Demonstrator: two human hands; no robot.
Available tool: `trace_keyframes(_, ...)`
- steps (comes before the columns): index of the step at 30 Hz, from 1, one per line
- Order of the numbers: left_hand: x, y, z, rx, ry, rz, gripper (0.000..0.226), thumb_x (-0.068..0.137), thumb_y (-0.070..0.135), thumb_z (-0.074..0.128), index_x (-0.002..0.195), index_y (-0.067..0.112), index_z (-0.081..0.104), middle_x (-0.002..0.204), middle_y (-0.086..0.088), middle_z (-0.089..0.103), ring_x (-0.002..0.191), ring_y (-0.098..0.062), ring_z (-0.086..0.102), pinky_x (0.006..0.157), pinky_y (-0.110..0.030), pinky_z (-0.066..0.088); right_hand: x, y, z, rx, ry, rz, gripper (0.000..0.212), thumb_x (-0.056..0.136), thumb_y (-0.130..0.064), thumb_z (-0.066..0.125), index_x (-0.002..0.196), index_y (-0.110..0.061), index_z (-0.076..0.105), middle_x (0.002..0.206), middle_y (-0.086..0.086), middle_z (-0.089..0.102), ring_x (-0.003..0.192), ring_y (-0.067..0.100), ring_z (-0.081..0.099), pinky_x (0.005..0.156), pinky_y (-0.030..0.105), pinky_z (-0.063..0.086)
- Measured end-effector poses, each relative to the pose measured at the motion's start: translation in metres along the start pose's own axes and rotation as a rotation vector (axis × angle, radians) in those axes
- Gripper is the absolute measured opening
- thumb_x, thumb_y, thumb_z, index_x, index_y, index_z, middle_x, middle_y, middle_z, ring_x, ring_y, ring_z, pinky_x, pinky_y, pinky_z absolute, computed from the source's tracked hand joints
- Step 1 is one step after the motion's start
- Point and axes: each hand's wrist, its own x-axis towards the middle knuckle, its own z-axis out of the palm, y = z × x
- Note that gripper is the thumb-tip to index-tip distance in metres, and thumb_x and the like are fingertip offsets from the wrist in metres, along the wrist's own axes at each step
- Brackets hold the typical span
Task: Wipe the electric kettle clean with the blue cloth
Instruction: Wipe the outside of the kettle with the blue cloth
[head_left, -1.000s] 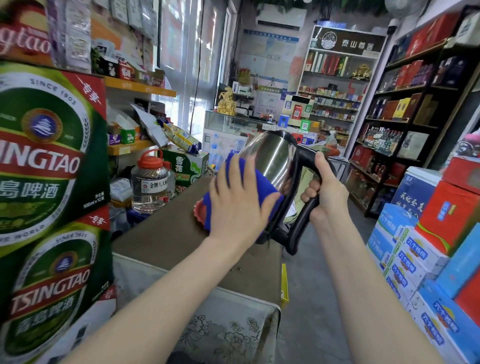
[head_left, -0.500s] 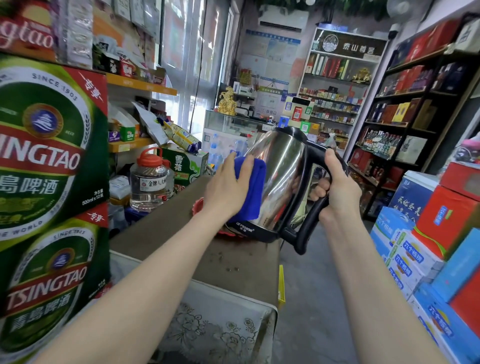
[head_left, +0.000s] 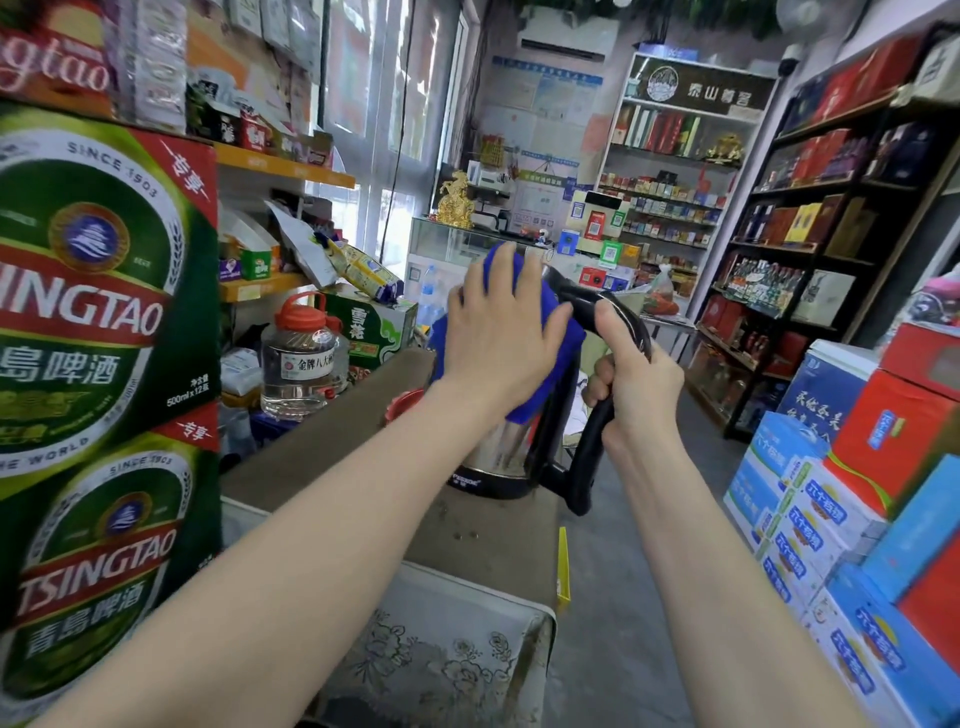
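Observation:
The steel electric kettle (head_left: 498, 452) with a black base and black handle stands nearly upright just over the brown counter (head_left: 332, 447). My right hand (head_left: 631, 371) grips its handle, thumb on top. My left hand (head_left: 501, 327) lies flat with fingers spread, pressing the blue cloth (head_left: 553, 338) against the kettle's upper body and lid. The cloth and hand hide most of the steel wall; only the lower part shows.
Green beer cartons (head_left: 98, 332) are stacked close on the left. A clear jar with a red cap (head_left: 301, 358) and a red item (head_left: 402, 402) sit on the counter behind the kettle. Blue and red boxes (head_left: 852, 493) pile up on the right; the aisle floor (head_left: 639, 571) runs between.
The kettle has swung from tilted to nearly upright and lower toward the counter. My left hand with the cloth has slid up from the side wall to the top.

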Motion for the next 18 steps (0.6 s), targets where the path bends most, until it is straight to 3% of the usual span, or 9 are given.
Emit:
trace_keyframes(3,0.017,-0.020,-0.006,-0.374,-0.029,-0.195,0.059,0.100,0.053,0.025,0.143,0.017,0.041,0.146,-0.008,0.048,0.131,-0.029,0.047,0.105,-0.046,0.040,-0.001,0.000,-0.006,-0.014,-0.033,0.006,0.026,0.082,-0.033,0.083,0.072,-0.019,0.064,0.051,0.002,0.035,0.045,0.018,0.030,0.045,0.030,0.026)
trace_keyframes(6,0.012,-0.046,-0.001,-0.684,-0.108,-0.421,0.050,0.102,0.049,0.020,0.121,0.019,0.055,0.120,-0.009,0.061,0.114,-0.031,0.056,0.093,-0.042,0.042,-0.001,-0.001,-0.012,0.016,-0.015,0.033,0.024,0.081,-0.033,0.083,0.075,-0.019,0.065,0.051,0.000,0.036,0.044,0.016,0.030,0.044,0.029,0.026)
trace_keyframes(8,-0.005,-0.054,0.005,-0.783,-0.203,-0.535,0.058,0.101,0.054,0.014,0.128,0.021,0.054,0.126,-0.014,0.060,0.118,-0.036,0.056,0.101,-0.046,0.042,0.002,-0.005,-0.014,0.063,0.023,0.052,0.024,0.081,-0.033,0.083,0.078,-0.019,0.064,0.049,-0.003,0.037,0.043,0.015,0.031,0.043,0.028,0.027)
trace_keyframes(10,-0.027,-0.054,0.012,-0.759,-0.230,-0.574,0.065,0.100,0.058,0.010,0.141,0.022,0.046,0.142,-0.010,0.053,0.130,-0.032,0.050,0.110,-0.045,0.036,0.005,-0.009,-0.015,0.083,0.051,0.046,0.024,0.081,-0.033,0.083,0.080,-0.019,0.064,0.047,-0.004,0.038,0.043,0.014,0.031,0.042,0.027,0.028)
trace_keyframes(12,-0.046,-0.048,0.014,-0.687,-0.134,-0.527,0.065,0.099,0.058,0.010,0.144,0.022,0.041,0.149,-0.003,0.047,0.137,-0.025,0.043,0.110,-0.038,0.031,0.006,-0.010,-0.013,0.068,0.055,0.030,0.025,0.081,-0.034,0.084,0.078,-0.019,0.064,0.047,-0.003,0.038,0.043,0.014,0.031,0.043,0.028,0.027)
trace_keyframes(16,-0.062,-0.022,0.016,-0.325,0.030,-0.274,0.073,0.097,0.058,0.016,0.154,0.012,0.021,0.160,-0.010,0.027,0.148,-0.027,0.024,0.120,-0.043,0.020,0.005,-0.004,-0.008,0.046,0.086,0.023,0.029,0.079,-0.036,0.085,0.072,-0.020,0.061,0.047,-0.002,0.036,0.044,0.016,0.031,0.047,0.031,0.027)
trace_keyframes(18,-0.056,-0.009,0.017,-0.127,0.046,-0.169,0.074,0.096,0.057,0.020,0.153,0.010,0.020,0.160,-0.014,0.026,0.147,-0.034,0.024,0.119,-0.049,0.023,0.005,-0.001,-0.006,0.027,0.079,0.018,0.032,0.078,-0.038,0.085,0.071,-0.020,0.059,0.047,-0.001,0.036,0.043,0.017,0.031,0.048,0.031,0.028)
